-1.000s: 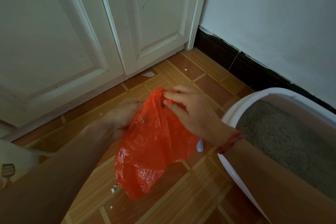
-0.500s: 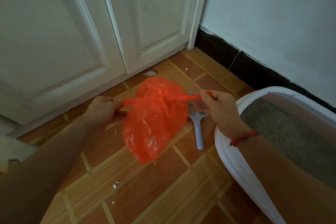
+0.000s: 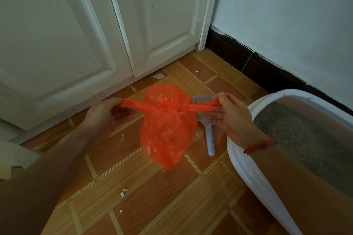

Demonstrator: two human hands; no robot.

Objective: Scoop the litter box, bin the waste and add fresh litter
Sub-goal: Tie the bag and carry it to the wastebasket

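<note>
An orange plastic bag (image 3: 168, 131) hangs above the floor, knotted at its neck. My left hand (image 3: 104, 113) grips the left handle strip, pulled out sideways. My right hand (image 3: 229, 114) pinches the right strip between thumb and forefinger, its other fingers loosely extended. A pale blue litter scoop (image 3: 208, 135) lies on the floor behind the bag, partly hidden by it. The white litter box (image 3: 248, 170) with grey litter (image 3: 305, 139) stands at the right, under my right forearm.
White panelled cupboard doors (image 3: 95, 34) close off the back. A pale wall with a dark skirting (image 3: 267, 70) runs along the right. Small white scraps (image 3: 123, 192) dot the tiled wood-pattern floor. A light-coloured object (image 3: 13, 160) sits at the left edge.
My hands have moved apart, drawing the bag's two handle strips out sideways into a knot. The bag now hangs bunched at its neck, and the scoop behind it has come into view.
</note>
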